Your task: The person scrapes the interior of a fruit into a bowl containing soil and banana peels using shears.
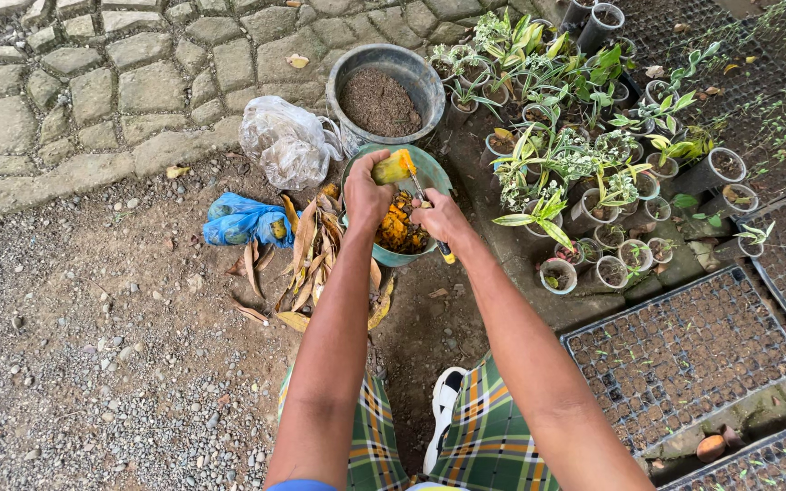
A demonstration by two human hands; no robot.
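Yellow fruit (394,167) gripped in left hand (366,193), right hand (440,218) clasping knife (433,223) — blade mostly hidden

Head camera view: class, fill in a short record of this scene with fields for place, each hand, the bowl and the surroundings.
Place: outdoors, bare soil beside stone paving
Left hand: grips a yellow-green fruit above the bowl
Right hand: holds a knife, blade toward the fruit
Bowl: teal, holding orange peelings
Behind the bowl: grey tub of soil
Person's left: clear plastic bag, blue bag, dry leaves
Person's right: small potted plants, black seedling trays
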